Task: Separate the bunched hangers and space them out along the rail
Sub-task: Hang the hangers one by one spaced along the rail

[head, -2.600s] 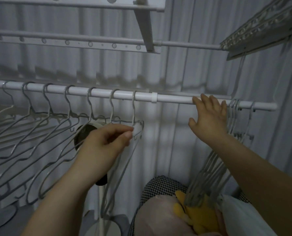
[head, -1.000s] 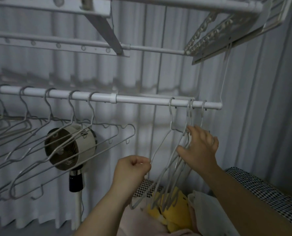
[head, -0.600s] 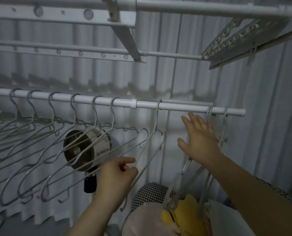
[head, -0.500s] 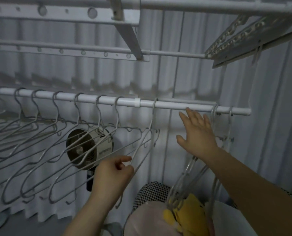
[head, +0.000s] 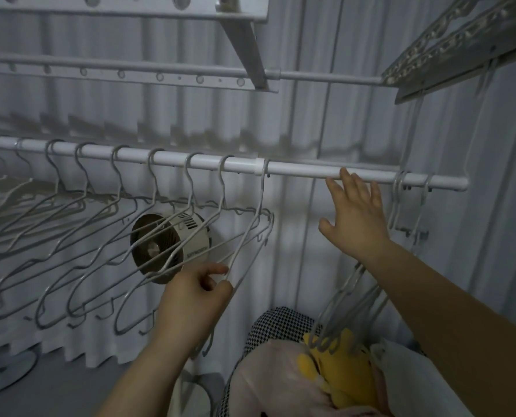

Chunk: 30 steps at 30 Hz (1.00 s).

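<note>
Where the white rail runs level from 9 to 3 o'clock, thin grey wire hangers hang spaced along its left half, bodies slanting down toward 8 o'clock. Small fan behind them. Left hand, near 6 o'clock, pinches the lower wire of the last spaced hanger. Right hand: fingers spread, topmost fingertip overlapping the rail. Bunched hangers at 3 o'clock by the rail's end, bodies slanting toward 7 o'clock.
</note>
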Tool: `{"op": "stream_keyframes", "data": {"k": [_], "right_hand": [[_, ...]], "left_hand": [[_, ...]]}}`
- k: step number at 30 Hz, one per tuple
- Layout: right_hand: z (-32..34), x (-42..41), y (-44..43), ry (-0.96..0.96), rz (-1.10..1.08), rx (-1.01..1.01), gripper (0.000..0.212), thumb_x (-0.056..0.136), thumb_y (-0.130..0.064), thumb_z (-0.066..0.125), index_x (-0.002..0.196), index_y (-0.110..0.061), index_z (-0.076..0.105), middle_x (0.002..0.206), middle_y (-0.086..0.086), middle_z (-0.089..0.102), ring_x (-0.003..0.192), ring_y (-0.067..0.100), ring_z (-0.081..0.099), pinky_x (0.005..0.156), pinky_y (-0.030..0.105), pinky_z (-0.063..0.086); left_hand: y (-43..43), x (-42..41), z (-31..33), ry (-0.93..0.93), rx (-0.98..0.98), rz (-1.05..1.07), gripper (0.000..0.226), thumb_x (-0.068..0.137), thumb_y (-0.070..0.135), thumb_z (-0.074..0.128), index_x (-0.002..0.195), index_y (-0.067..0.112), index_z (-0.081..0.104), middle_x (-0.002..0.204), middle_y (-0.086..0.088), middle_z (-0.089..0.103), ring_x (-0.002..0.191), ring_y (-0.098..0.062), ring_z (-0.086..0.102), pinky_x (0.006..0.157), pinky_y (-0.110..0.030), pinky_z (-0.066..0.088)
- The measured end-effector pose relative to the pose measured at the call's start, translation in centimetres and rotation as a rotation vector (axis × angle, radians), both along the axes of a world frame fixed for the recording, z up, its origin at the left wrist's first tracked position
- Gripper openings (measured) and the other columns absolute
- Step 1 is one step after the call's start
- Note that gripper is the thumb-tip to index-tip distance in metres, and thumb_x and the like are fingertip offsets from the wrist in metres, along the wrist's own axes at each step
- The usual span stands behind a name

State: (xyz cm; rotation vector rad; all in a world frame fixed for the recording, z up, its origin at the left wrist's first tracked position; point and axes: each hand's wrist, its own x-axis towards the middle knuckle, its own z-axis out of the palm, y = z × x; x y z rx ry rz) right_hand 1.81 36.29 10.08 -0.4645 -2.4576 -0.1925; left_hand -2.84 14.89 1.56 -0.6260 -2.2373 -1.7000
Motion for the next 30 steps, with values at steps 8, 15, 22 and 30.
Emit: {"op": "stream_keyframes", "data": {"k": [8, 15, 22, 30], "right_hand": [[-0.4, 1.8, 1.8, 0.102, -0.018, -0.071, 0.07, 0.089, -0.029, 0.05, 0.146, -0.017, 0.011, 0.157, 0.007, 0.001, 0.145, 0.023, 0.0, 0.116, 0.039, -0.01], [-3.1, 4.7, 3.2, 0.349, -0.056, -0.326, 0.081, 0.068, -0.04, 0.034, 0.144, -0.014, 0.024, 0.154, 0.012, 0.017, 0.142, 0.029, 0.015, 0.115, 0.043, 0.005], [-3.8, 6.7, 4.8, 0.329, -0.035, -0.623, 0.058, 0.089, -0.027, 0.054, 0.14, -0.013, 0.029, 0.135, 0.005, 0.048, 0.128, 0.024, 0.039, 0.111, 0.038, 0.02], [-4.8, 5.9, 3.5, 0.263, -0.083, -0.627, 0.054, 0.09, -0.033, 0.05, 0.137, -0.019, 0.029, 0.113, -0.004, 0.065, 0.125, 0.02, 0.044, 0.114, 0.046, 0.004]], "left_hand": [[0.1, 1.9, 1.5, 0.39, -0.298, 0.22, 0.043, 0.083, 0.037, 0.057, 0.123, 0.023, 0.055, 0.118, 0.004, 0.052, 0.107, -0.015, 0.054, 0.08, -0.028, 0.046], [7.6, 4.2, 1.2, 0.206, -0.104, -0.278, 0.024, 0.087, 0.028, 0.055, 0.108, 0.02, 0.063, 0.078, 0.015, 0.052, 0.067, 0.005, 0.051, 0.058, 0.002, 0.037], [12.1, 5.2, -1.0, -0.101, -0.192, -0.547, 0.022, 0.091, 0.03, 0.051, 0.107, 0.016, 0.056, 0.088, 0.002, 0.055, 0.067, 0.001, 0.048, 0.049, -0.004, 0.034], [11.9, 6.7, -0.6, -0.199, -0.024, -0.59, 0.03, 0.097, 0.024, 0.037, 0.076, 0.006, 0.049, 0.052, -0.001, 0.038, 0.028, -0.001, 0.034, 0.033, -0.009, 0.025]]}}
